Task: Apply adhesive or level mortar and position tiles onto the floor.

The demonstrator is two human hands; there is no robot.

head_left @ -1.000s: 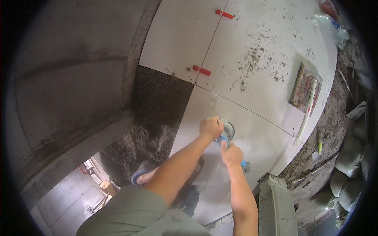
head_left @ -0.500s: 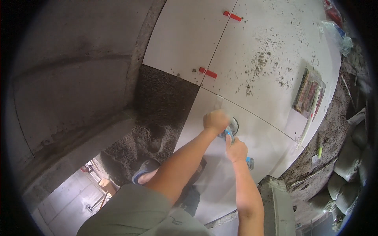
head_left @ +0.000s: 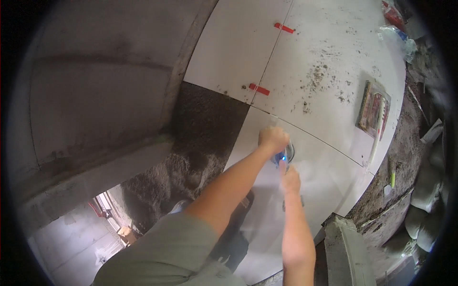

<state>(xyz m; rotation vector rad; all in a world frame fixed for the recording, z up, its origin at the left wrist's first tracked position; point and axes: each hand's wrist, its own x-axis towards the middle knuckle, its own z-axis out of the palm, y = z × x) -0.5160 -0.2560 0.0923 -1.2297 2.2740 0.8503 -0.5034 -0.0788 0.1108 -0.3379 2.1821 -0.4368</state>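
On a large pale floor tile (head_left: 324,176) I hold a suction-cup tile tool (head_left: 285,156). A round dark-rimmed pad shows beside my hands, with a small blue light glowing near the grip. My left hand (head_left: 275,138) is closed over its far part, fingers wrapped round. Nearer to me, my right hand (head_left: 290,181) is closed on the grip, with the thumb reaching toward the light. The hands hide much of the tool. Part of a second round grey piece (head_left: 287,205) shows next to my right wrist.
Red levelling wedges (head_left: 260,89) sit along the joint between far tiles. A dirty rectangular reddish tool (head_left: 369,109) lies at right, a long white strip against it. Dark mortar (head_left: 210,119) borders the tile's left edge. A green-handled scraper (head_left: 392,177), sacks (head_left: 424,193) and a concrete block (head_left: 346,252) are right.
The view has shifted a little. Both hands stay on the tool; my right hand sits closer to my left, and a blue light now shows brightly on the tool.
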